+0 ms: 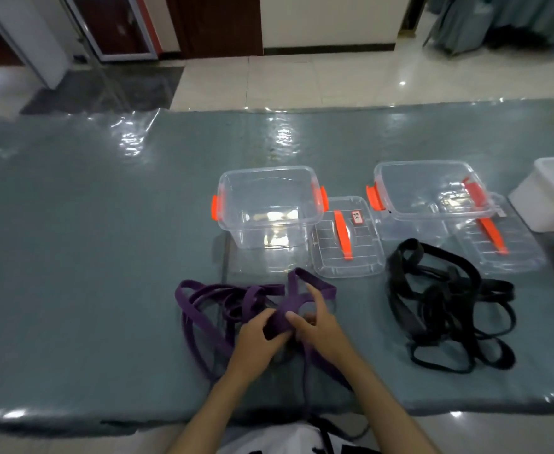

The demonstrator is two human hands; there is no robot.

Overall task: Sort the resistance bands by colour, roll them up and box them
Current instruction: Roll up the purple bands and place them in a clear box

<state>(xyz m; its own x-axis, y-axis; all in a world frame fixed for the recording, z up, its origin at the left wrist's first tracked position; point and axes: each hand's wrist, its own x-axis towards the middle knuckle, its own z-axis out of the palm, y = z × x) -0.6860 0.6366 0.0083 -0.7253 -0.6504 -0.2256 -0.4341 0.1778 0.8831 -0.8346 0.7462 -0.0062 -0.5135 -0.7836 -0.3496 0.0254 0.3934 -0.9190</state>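
Both the left hand (256, 332) and right hand (318, 326) pinch one purple band (280, 317), its loose loops trailing left, the open box (269, 204) straight ahead.

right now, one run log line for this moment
step: rolling | left hand, right hand: grip purple elastic resistance band | clear plastic boxes: empty

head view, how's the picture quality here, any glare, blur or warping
Head view: bright glare patches on the shiny table cover and inside the left clear box; wide-angle lens bows the table's far edge; slight motion blur on the left hand, right hand and purple bands; black bands soft but readable.
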